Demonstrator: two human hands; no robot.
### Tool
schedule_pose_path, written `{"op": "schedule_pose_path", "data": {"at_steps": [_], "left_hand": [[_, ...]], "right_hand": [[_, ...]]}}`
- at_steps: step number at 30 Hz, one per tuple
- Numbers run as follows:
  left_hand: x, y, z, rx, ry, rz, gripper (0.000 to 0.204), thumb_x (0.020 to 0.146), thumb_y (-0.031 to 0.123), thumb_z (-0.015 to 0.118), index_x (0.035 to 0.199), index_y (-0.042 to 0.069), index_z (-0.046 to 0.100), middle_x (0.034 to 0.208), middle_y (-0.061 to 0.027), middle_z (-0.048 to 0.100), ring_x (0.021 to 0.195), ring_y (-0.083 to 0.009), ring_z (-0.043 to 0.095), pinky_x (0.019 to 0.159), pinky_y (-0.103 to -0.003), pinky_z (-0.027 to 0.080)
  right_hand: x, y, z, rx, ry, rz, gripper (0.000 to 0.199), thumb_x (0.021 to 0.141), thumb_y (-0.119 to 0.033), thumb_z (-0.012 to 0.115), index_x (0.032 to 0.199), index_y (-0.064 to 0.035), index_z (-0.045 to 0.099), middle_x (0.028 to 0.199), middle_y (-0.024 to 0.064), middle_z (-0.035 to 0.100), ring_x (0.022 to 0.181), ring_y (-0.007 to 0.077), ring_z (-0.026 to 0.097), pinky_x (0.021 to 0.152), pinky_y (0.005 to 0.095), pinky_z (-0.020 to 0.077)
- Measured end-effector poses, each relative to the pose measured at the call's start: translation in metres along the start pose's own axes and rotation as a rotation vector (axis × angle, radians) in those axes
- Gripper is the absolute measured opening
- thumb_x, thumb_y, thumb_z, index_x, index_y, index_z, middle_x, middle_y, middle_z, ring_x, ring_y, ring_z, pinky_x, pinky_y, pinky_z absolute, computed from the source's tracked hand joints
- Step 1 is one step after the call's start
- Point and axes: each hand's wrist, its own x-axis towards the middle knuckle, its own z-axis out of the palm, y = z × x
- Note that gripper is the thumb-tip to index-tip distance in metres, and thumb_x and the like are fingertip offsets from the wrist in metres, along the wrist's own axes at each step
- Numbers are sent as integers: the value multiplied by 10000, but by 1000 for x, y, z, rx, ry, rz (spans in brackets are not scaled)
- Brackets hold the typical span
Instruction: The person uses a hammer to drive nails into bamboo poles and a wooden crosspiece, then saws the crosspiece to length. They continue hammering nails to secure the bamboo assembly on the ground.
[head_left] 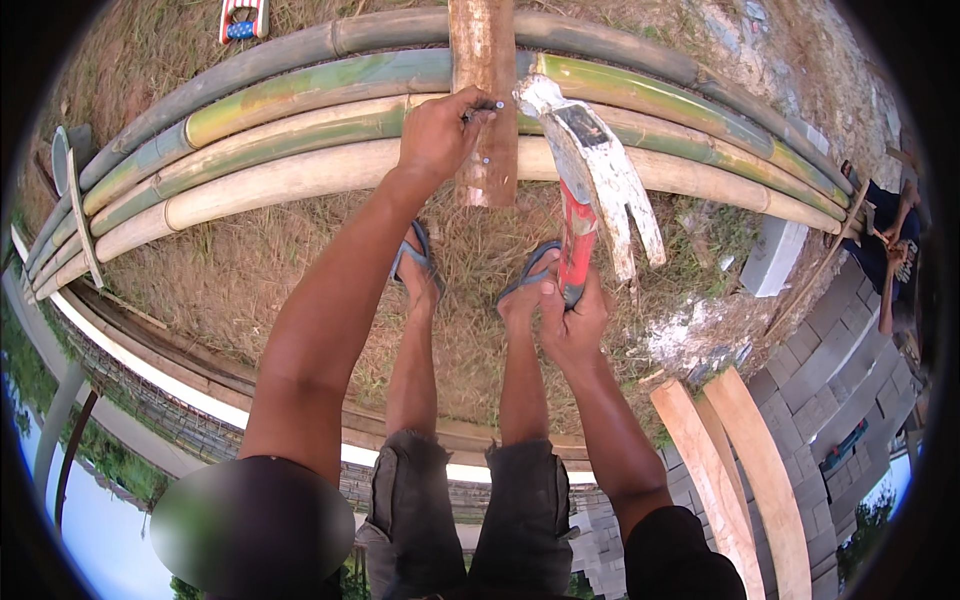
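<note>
My left hand (438,135) pinches a small nail (487,106) against a reddish wooden board (484,60) that lies across several long bamboo poles (300,170). My right hand (573,322) grips the red handle of a claw hammer (592,170). The hammer's paint-stained metal head sits just right of the nail, close to the board. My feet in blue sandals stand on dry grass between the hands.
The bamboo poles run left to right across the dry grass. Two wooden planks (745,470) lean at the lower right. A grey block (773,257) lies near the poles' right end, beside grey paving (850,370). Another person (890,245) sits at the right edge.
</note>
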Motion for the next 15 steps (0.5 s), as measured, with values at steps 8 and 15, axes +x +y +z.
{"op": "schedule_pose_path", "data": {"at_steps": [8,15], "left_hand": [[3,4,-2,-51,-66,-84,140,828,250,654,950,183,658,773,-72,675,678,-282,638,589,-389,490],[-1,-10,7,-110,14,-68,209,811,217,674,1019,205,658,819,-87,679,683,-299,635,602,-396,500]], "right_hand": [[3,6,1,35,-61,148,258,874,-220,580,944,27,553,714,182,577,649,346,615,618,403,476],[11,-12,6,-66,-65,167,239,906,-225,568,891,12,545,667,100,568,602,162,581,577,332,469]]}}
